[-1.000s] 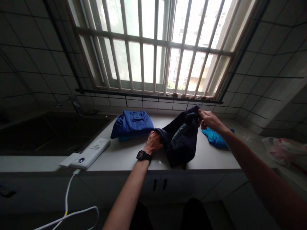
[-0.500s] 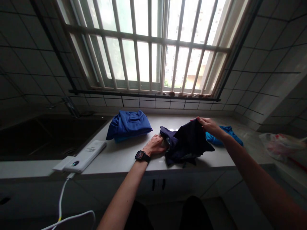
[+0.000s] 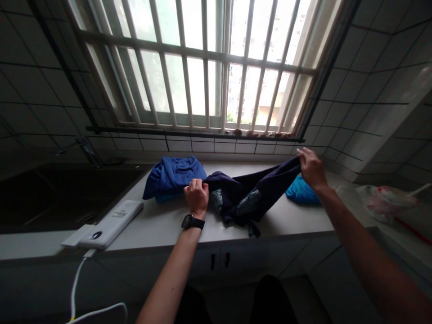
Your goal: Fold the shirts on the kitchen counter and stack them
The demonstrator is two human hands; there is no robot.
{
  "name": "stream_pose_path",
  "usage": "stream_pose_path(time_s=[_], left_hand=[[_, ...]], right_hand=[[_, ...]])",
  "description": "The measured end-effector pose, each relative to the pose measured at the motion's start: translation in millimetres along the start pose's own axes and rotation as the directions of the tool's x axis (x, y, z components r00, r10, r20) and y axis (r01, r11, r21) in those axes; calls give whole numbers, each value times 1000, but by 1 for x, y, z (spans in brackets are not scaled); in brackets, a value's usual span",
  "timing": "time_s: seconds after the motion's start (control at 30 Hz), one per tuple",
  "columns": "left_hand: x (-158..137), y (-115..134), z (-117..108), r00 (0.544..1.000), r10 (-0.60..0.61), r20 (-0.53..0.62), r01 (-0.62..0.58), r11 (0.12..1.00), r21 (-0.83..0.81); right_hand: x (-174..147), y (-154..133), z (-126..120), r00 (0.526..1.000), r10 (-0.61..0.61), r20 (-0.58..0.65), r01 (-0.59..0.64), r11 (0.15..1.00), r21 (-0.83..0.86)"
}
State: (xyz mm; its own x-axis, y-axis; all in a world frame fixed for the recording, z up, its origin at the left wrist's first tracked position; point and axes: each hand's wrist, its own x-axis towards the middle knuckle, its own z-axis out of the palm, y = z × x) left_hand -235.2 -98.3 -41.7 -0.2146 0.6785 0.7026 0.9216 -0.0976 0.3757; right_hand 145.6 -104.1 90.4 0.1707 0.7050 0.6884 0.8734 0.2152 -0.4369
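Observation:
A dark navy garment [image 3: 249, 191] with grey-green patterned patches is stretched sideways over the white counter, its lower middle sagging onto the surface. My left hand [image 3: 197, 195], with a black watch on the wrist, is closed on its left end. Higher up on the right, my right hand [image 3: 311, 167] pinches the other end. Left of the garment lies a folded blue cloth stack [image 3: 175, 176], close to my left hand. A bright blue folded cloth [image 3: 301, 191] sits below my right hand, partly hidden by that forearm. The garment's exact kind is unclear.
A white power bank [image 3: 113, 222] with a white cable [image 3: 76, 283] rests near the counter's front edge. The dark sink [image 3: 60, 193] and its faucet [image 3: 88, 150] are at left. At right lies a clear plastic bag [image 3: 384, 202]. A barred window [image 3: 205, 54] rises behind the counter.
My hands have moved apart, the left one leftward and the right one up and right. The bunched garment is now pulled out wide, and its patterned patches show.

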Motion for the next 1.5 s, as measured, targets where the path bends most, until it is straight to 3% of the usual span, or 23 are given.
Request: stream_pose_path(time_s=[0.07,0.13,0.2,0.3,0.37,0.47,0.53,0.57,0.67,0.7,0.73,0.83,0.87,0.9,0.97,1.0,1.07,1.17,1.23,1.33,1.4,1.43,1.5], left_hand=[[0,-1,2,999,-12,-47,10,999,-35],[0,1,5,998,64,-20,-65,994,-88],[-2,4,8,973,215,84,-201,968,-153],[-5,7,11,887,377,266,-323,919,-225],[-6,8,11,837,385,389,-318,921,-227],[-7,9,8,771,359,526,-289,933,-215],[-6,10,5,751,365,550,-287,931,-227],[-6,10,4,747,375,549,-292,927,-236],[-7,11,3,729,421,539,-324,907,-270],[-7,11,3,727,434,533,-332,901,-281],[-7,10,4,729,440,523,-333,897,-290],[-7,10,5,755,431,494,-307,898,-316],[-7,10,5,764,424,487,-292,899,-326],[-7,10,5,769,419,482,-277,899,-339],[-6,10,3,771,423,477,-263,892,-367],[-6,11,2,767,434,473,-266,885,-381],[-6,11,-1,749,471,466,-293,866,-404],[-7,12,-4,720,501,481,-319,853,-413],[-7,12,-3,706,499,503,-306,855,-418],[-6,11,-1,694,484,532,-280,863,-421],[-5,10,0,686,479,547,-268,866,-423],[-5,10,0,681,480,553,-265,865,-425],[-4,10,0,666,489,564,-267,862,-432]], right_hand=[[-13,16,8,982,90,167,-54,976,-209],[-33,22,15,911,92,402,12,969,-247],[-56,18,23,782,-62,621,147,985,-88],[-92,-4,37,580,-250,775,255,960,119],[-112,-22,46,553,-227,802,311,949,54],[-127,-48,55,585,-132,800,375,919,-123],[-127,-59,52,542,-117,832,394,910,-129],[-124,-63,49,474,-138,870,391,918,-68],[-110,-67,35,161,-305,938,196,942,273],[-104,-66,32,144,-368,919,77,930,361],[-98,-63,29,214,-401,890,-23,909,416],[-84,-49,32,681,-224,697,-91,919,384],[-81,-44,35,792,-137,595,-61,952,300],[-80,-38,38,860,-78,505,-22,981,190],[-84,-28,44,912,-61,405,76,997,-20],[-89,-26,46,910,-97,404,140,987,-78],[-102,-25,49,840,-227,492,296,953,-66],[-122,-36,55,635,-380,673,448,891,81],[-132,-45,60,559,-355,749,454,887,82],[-136,-57,67,556,-215,803,393,919,-26],[-133,-63,66,508,-141,850,344,938,-50],[-131,-65,64,448,-131,884,323,946,-23],[-126,-70,54,275,-173,946,265,959,98]])
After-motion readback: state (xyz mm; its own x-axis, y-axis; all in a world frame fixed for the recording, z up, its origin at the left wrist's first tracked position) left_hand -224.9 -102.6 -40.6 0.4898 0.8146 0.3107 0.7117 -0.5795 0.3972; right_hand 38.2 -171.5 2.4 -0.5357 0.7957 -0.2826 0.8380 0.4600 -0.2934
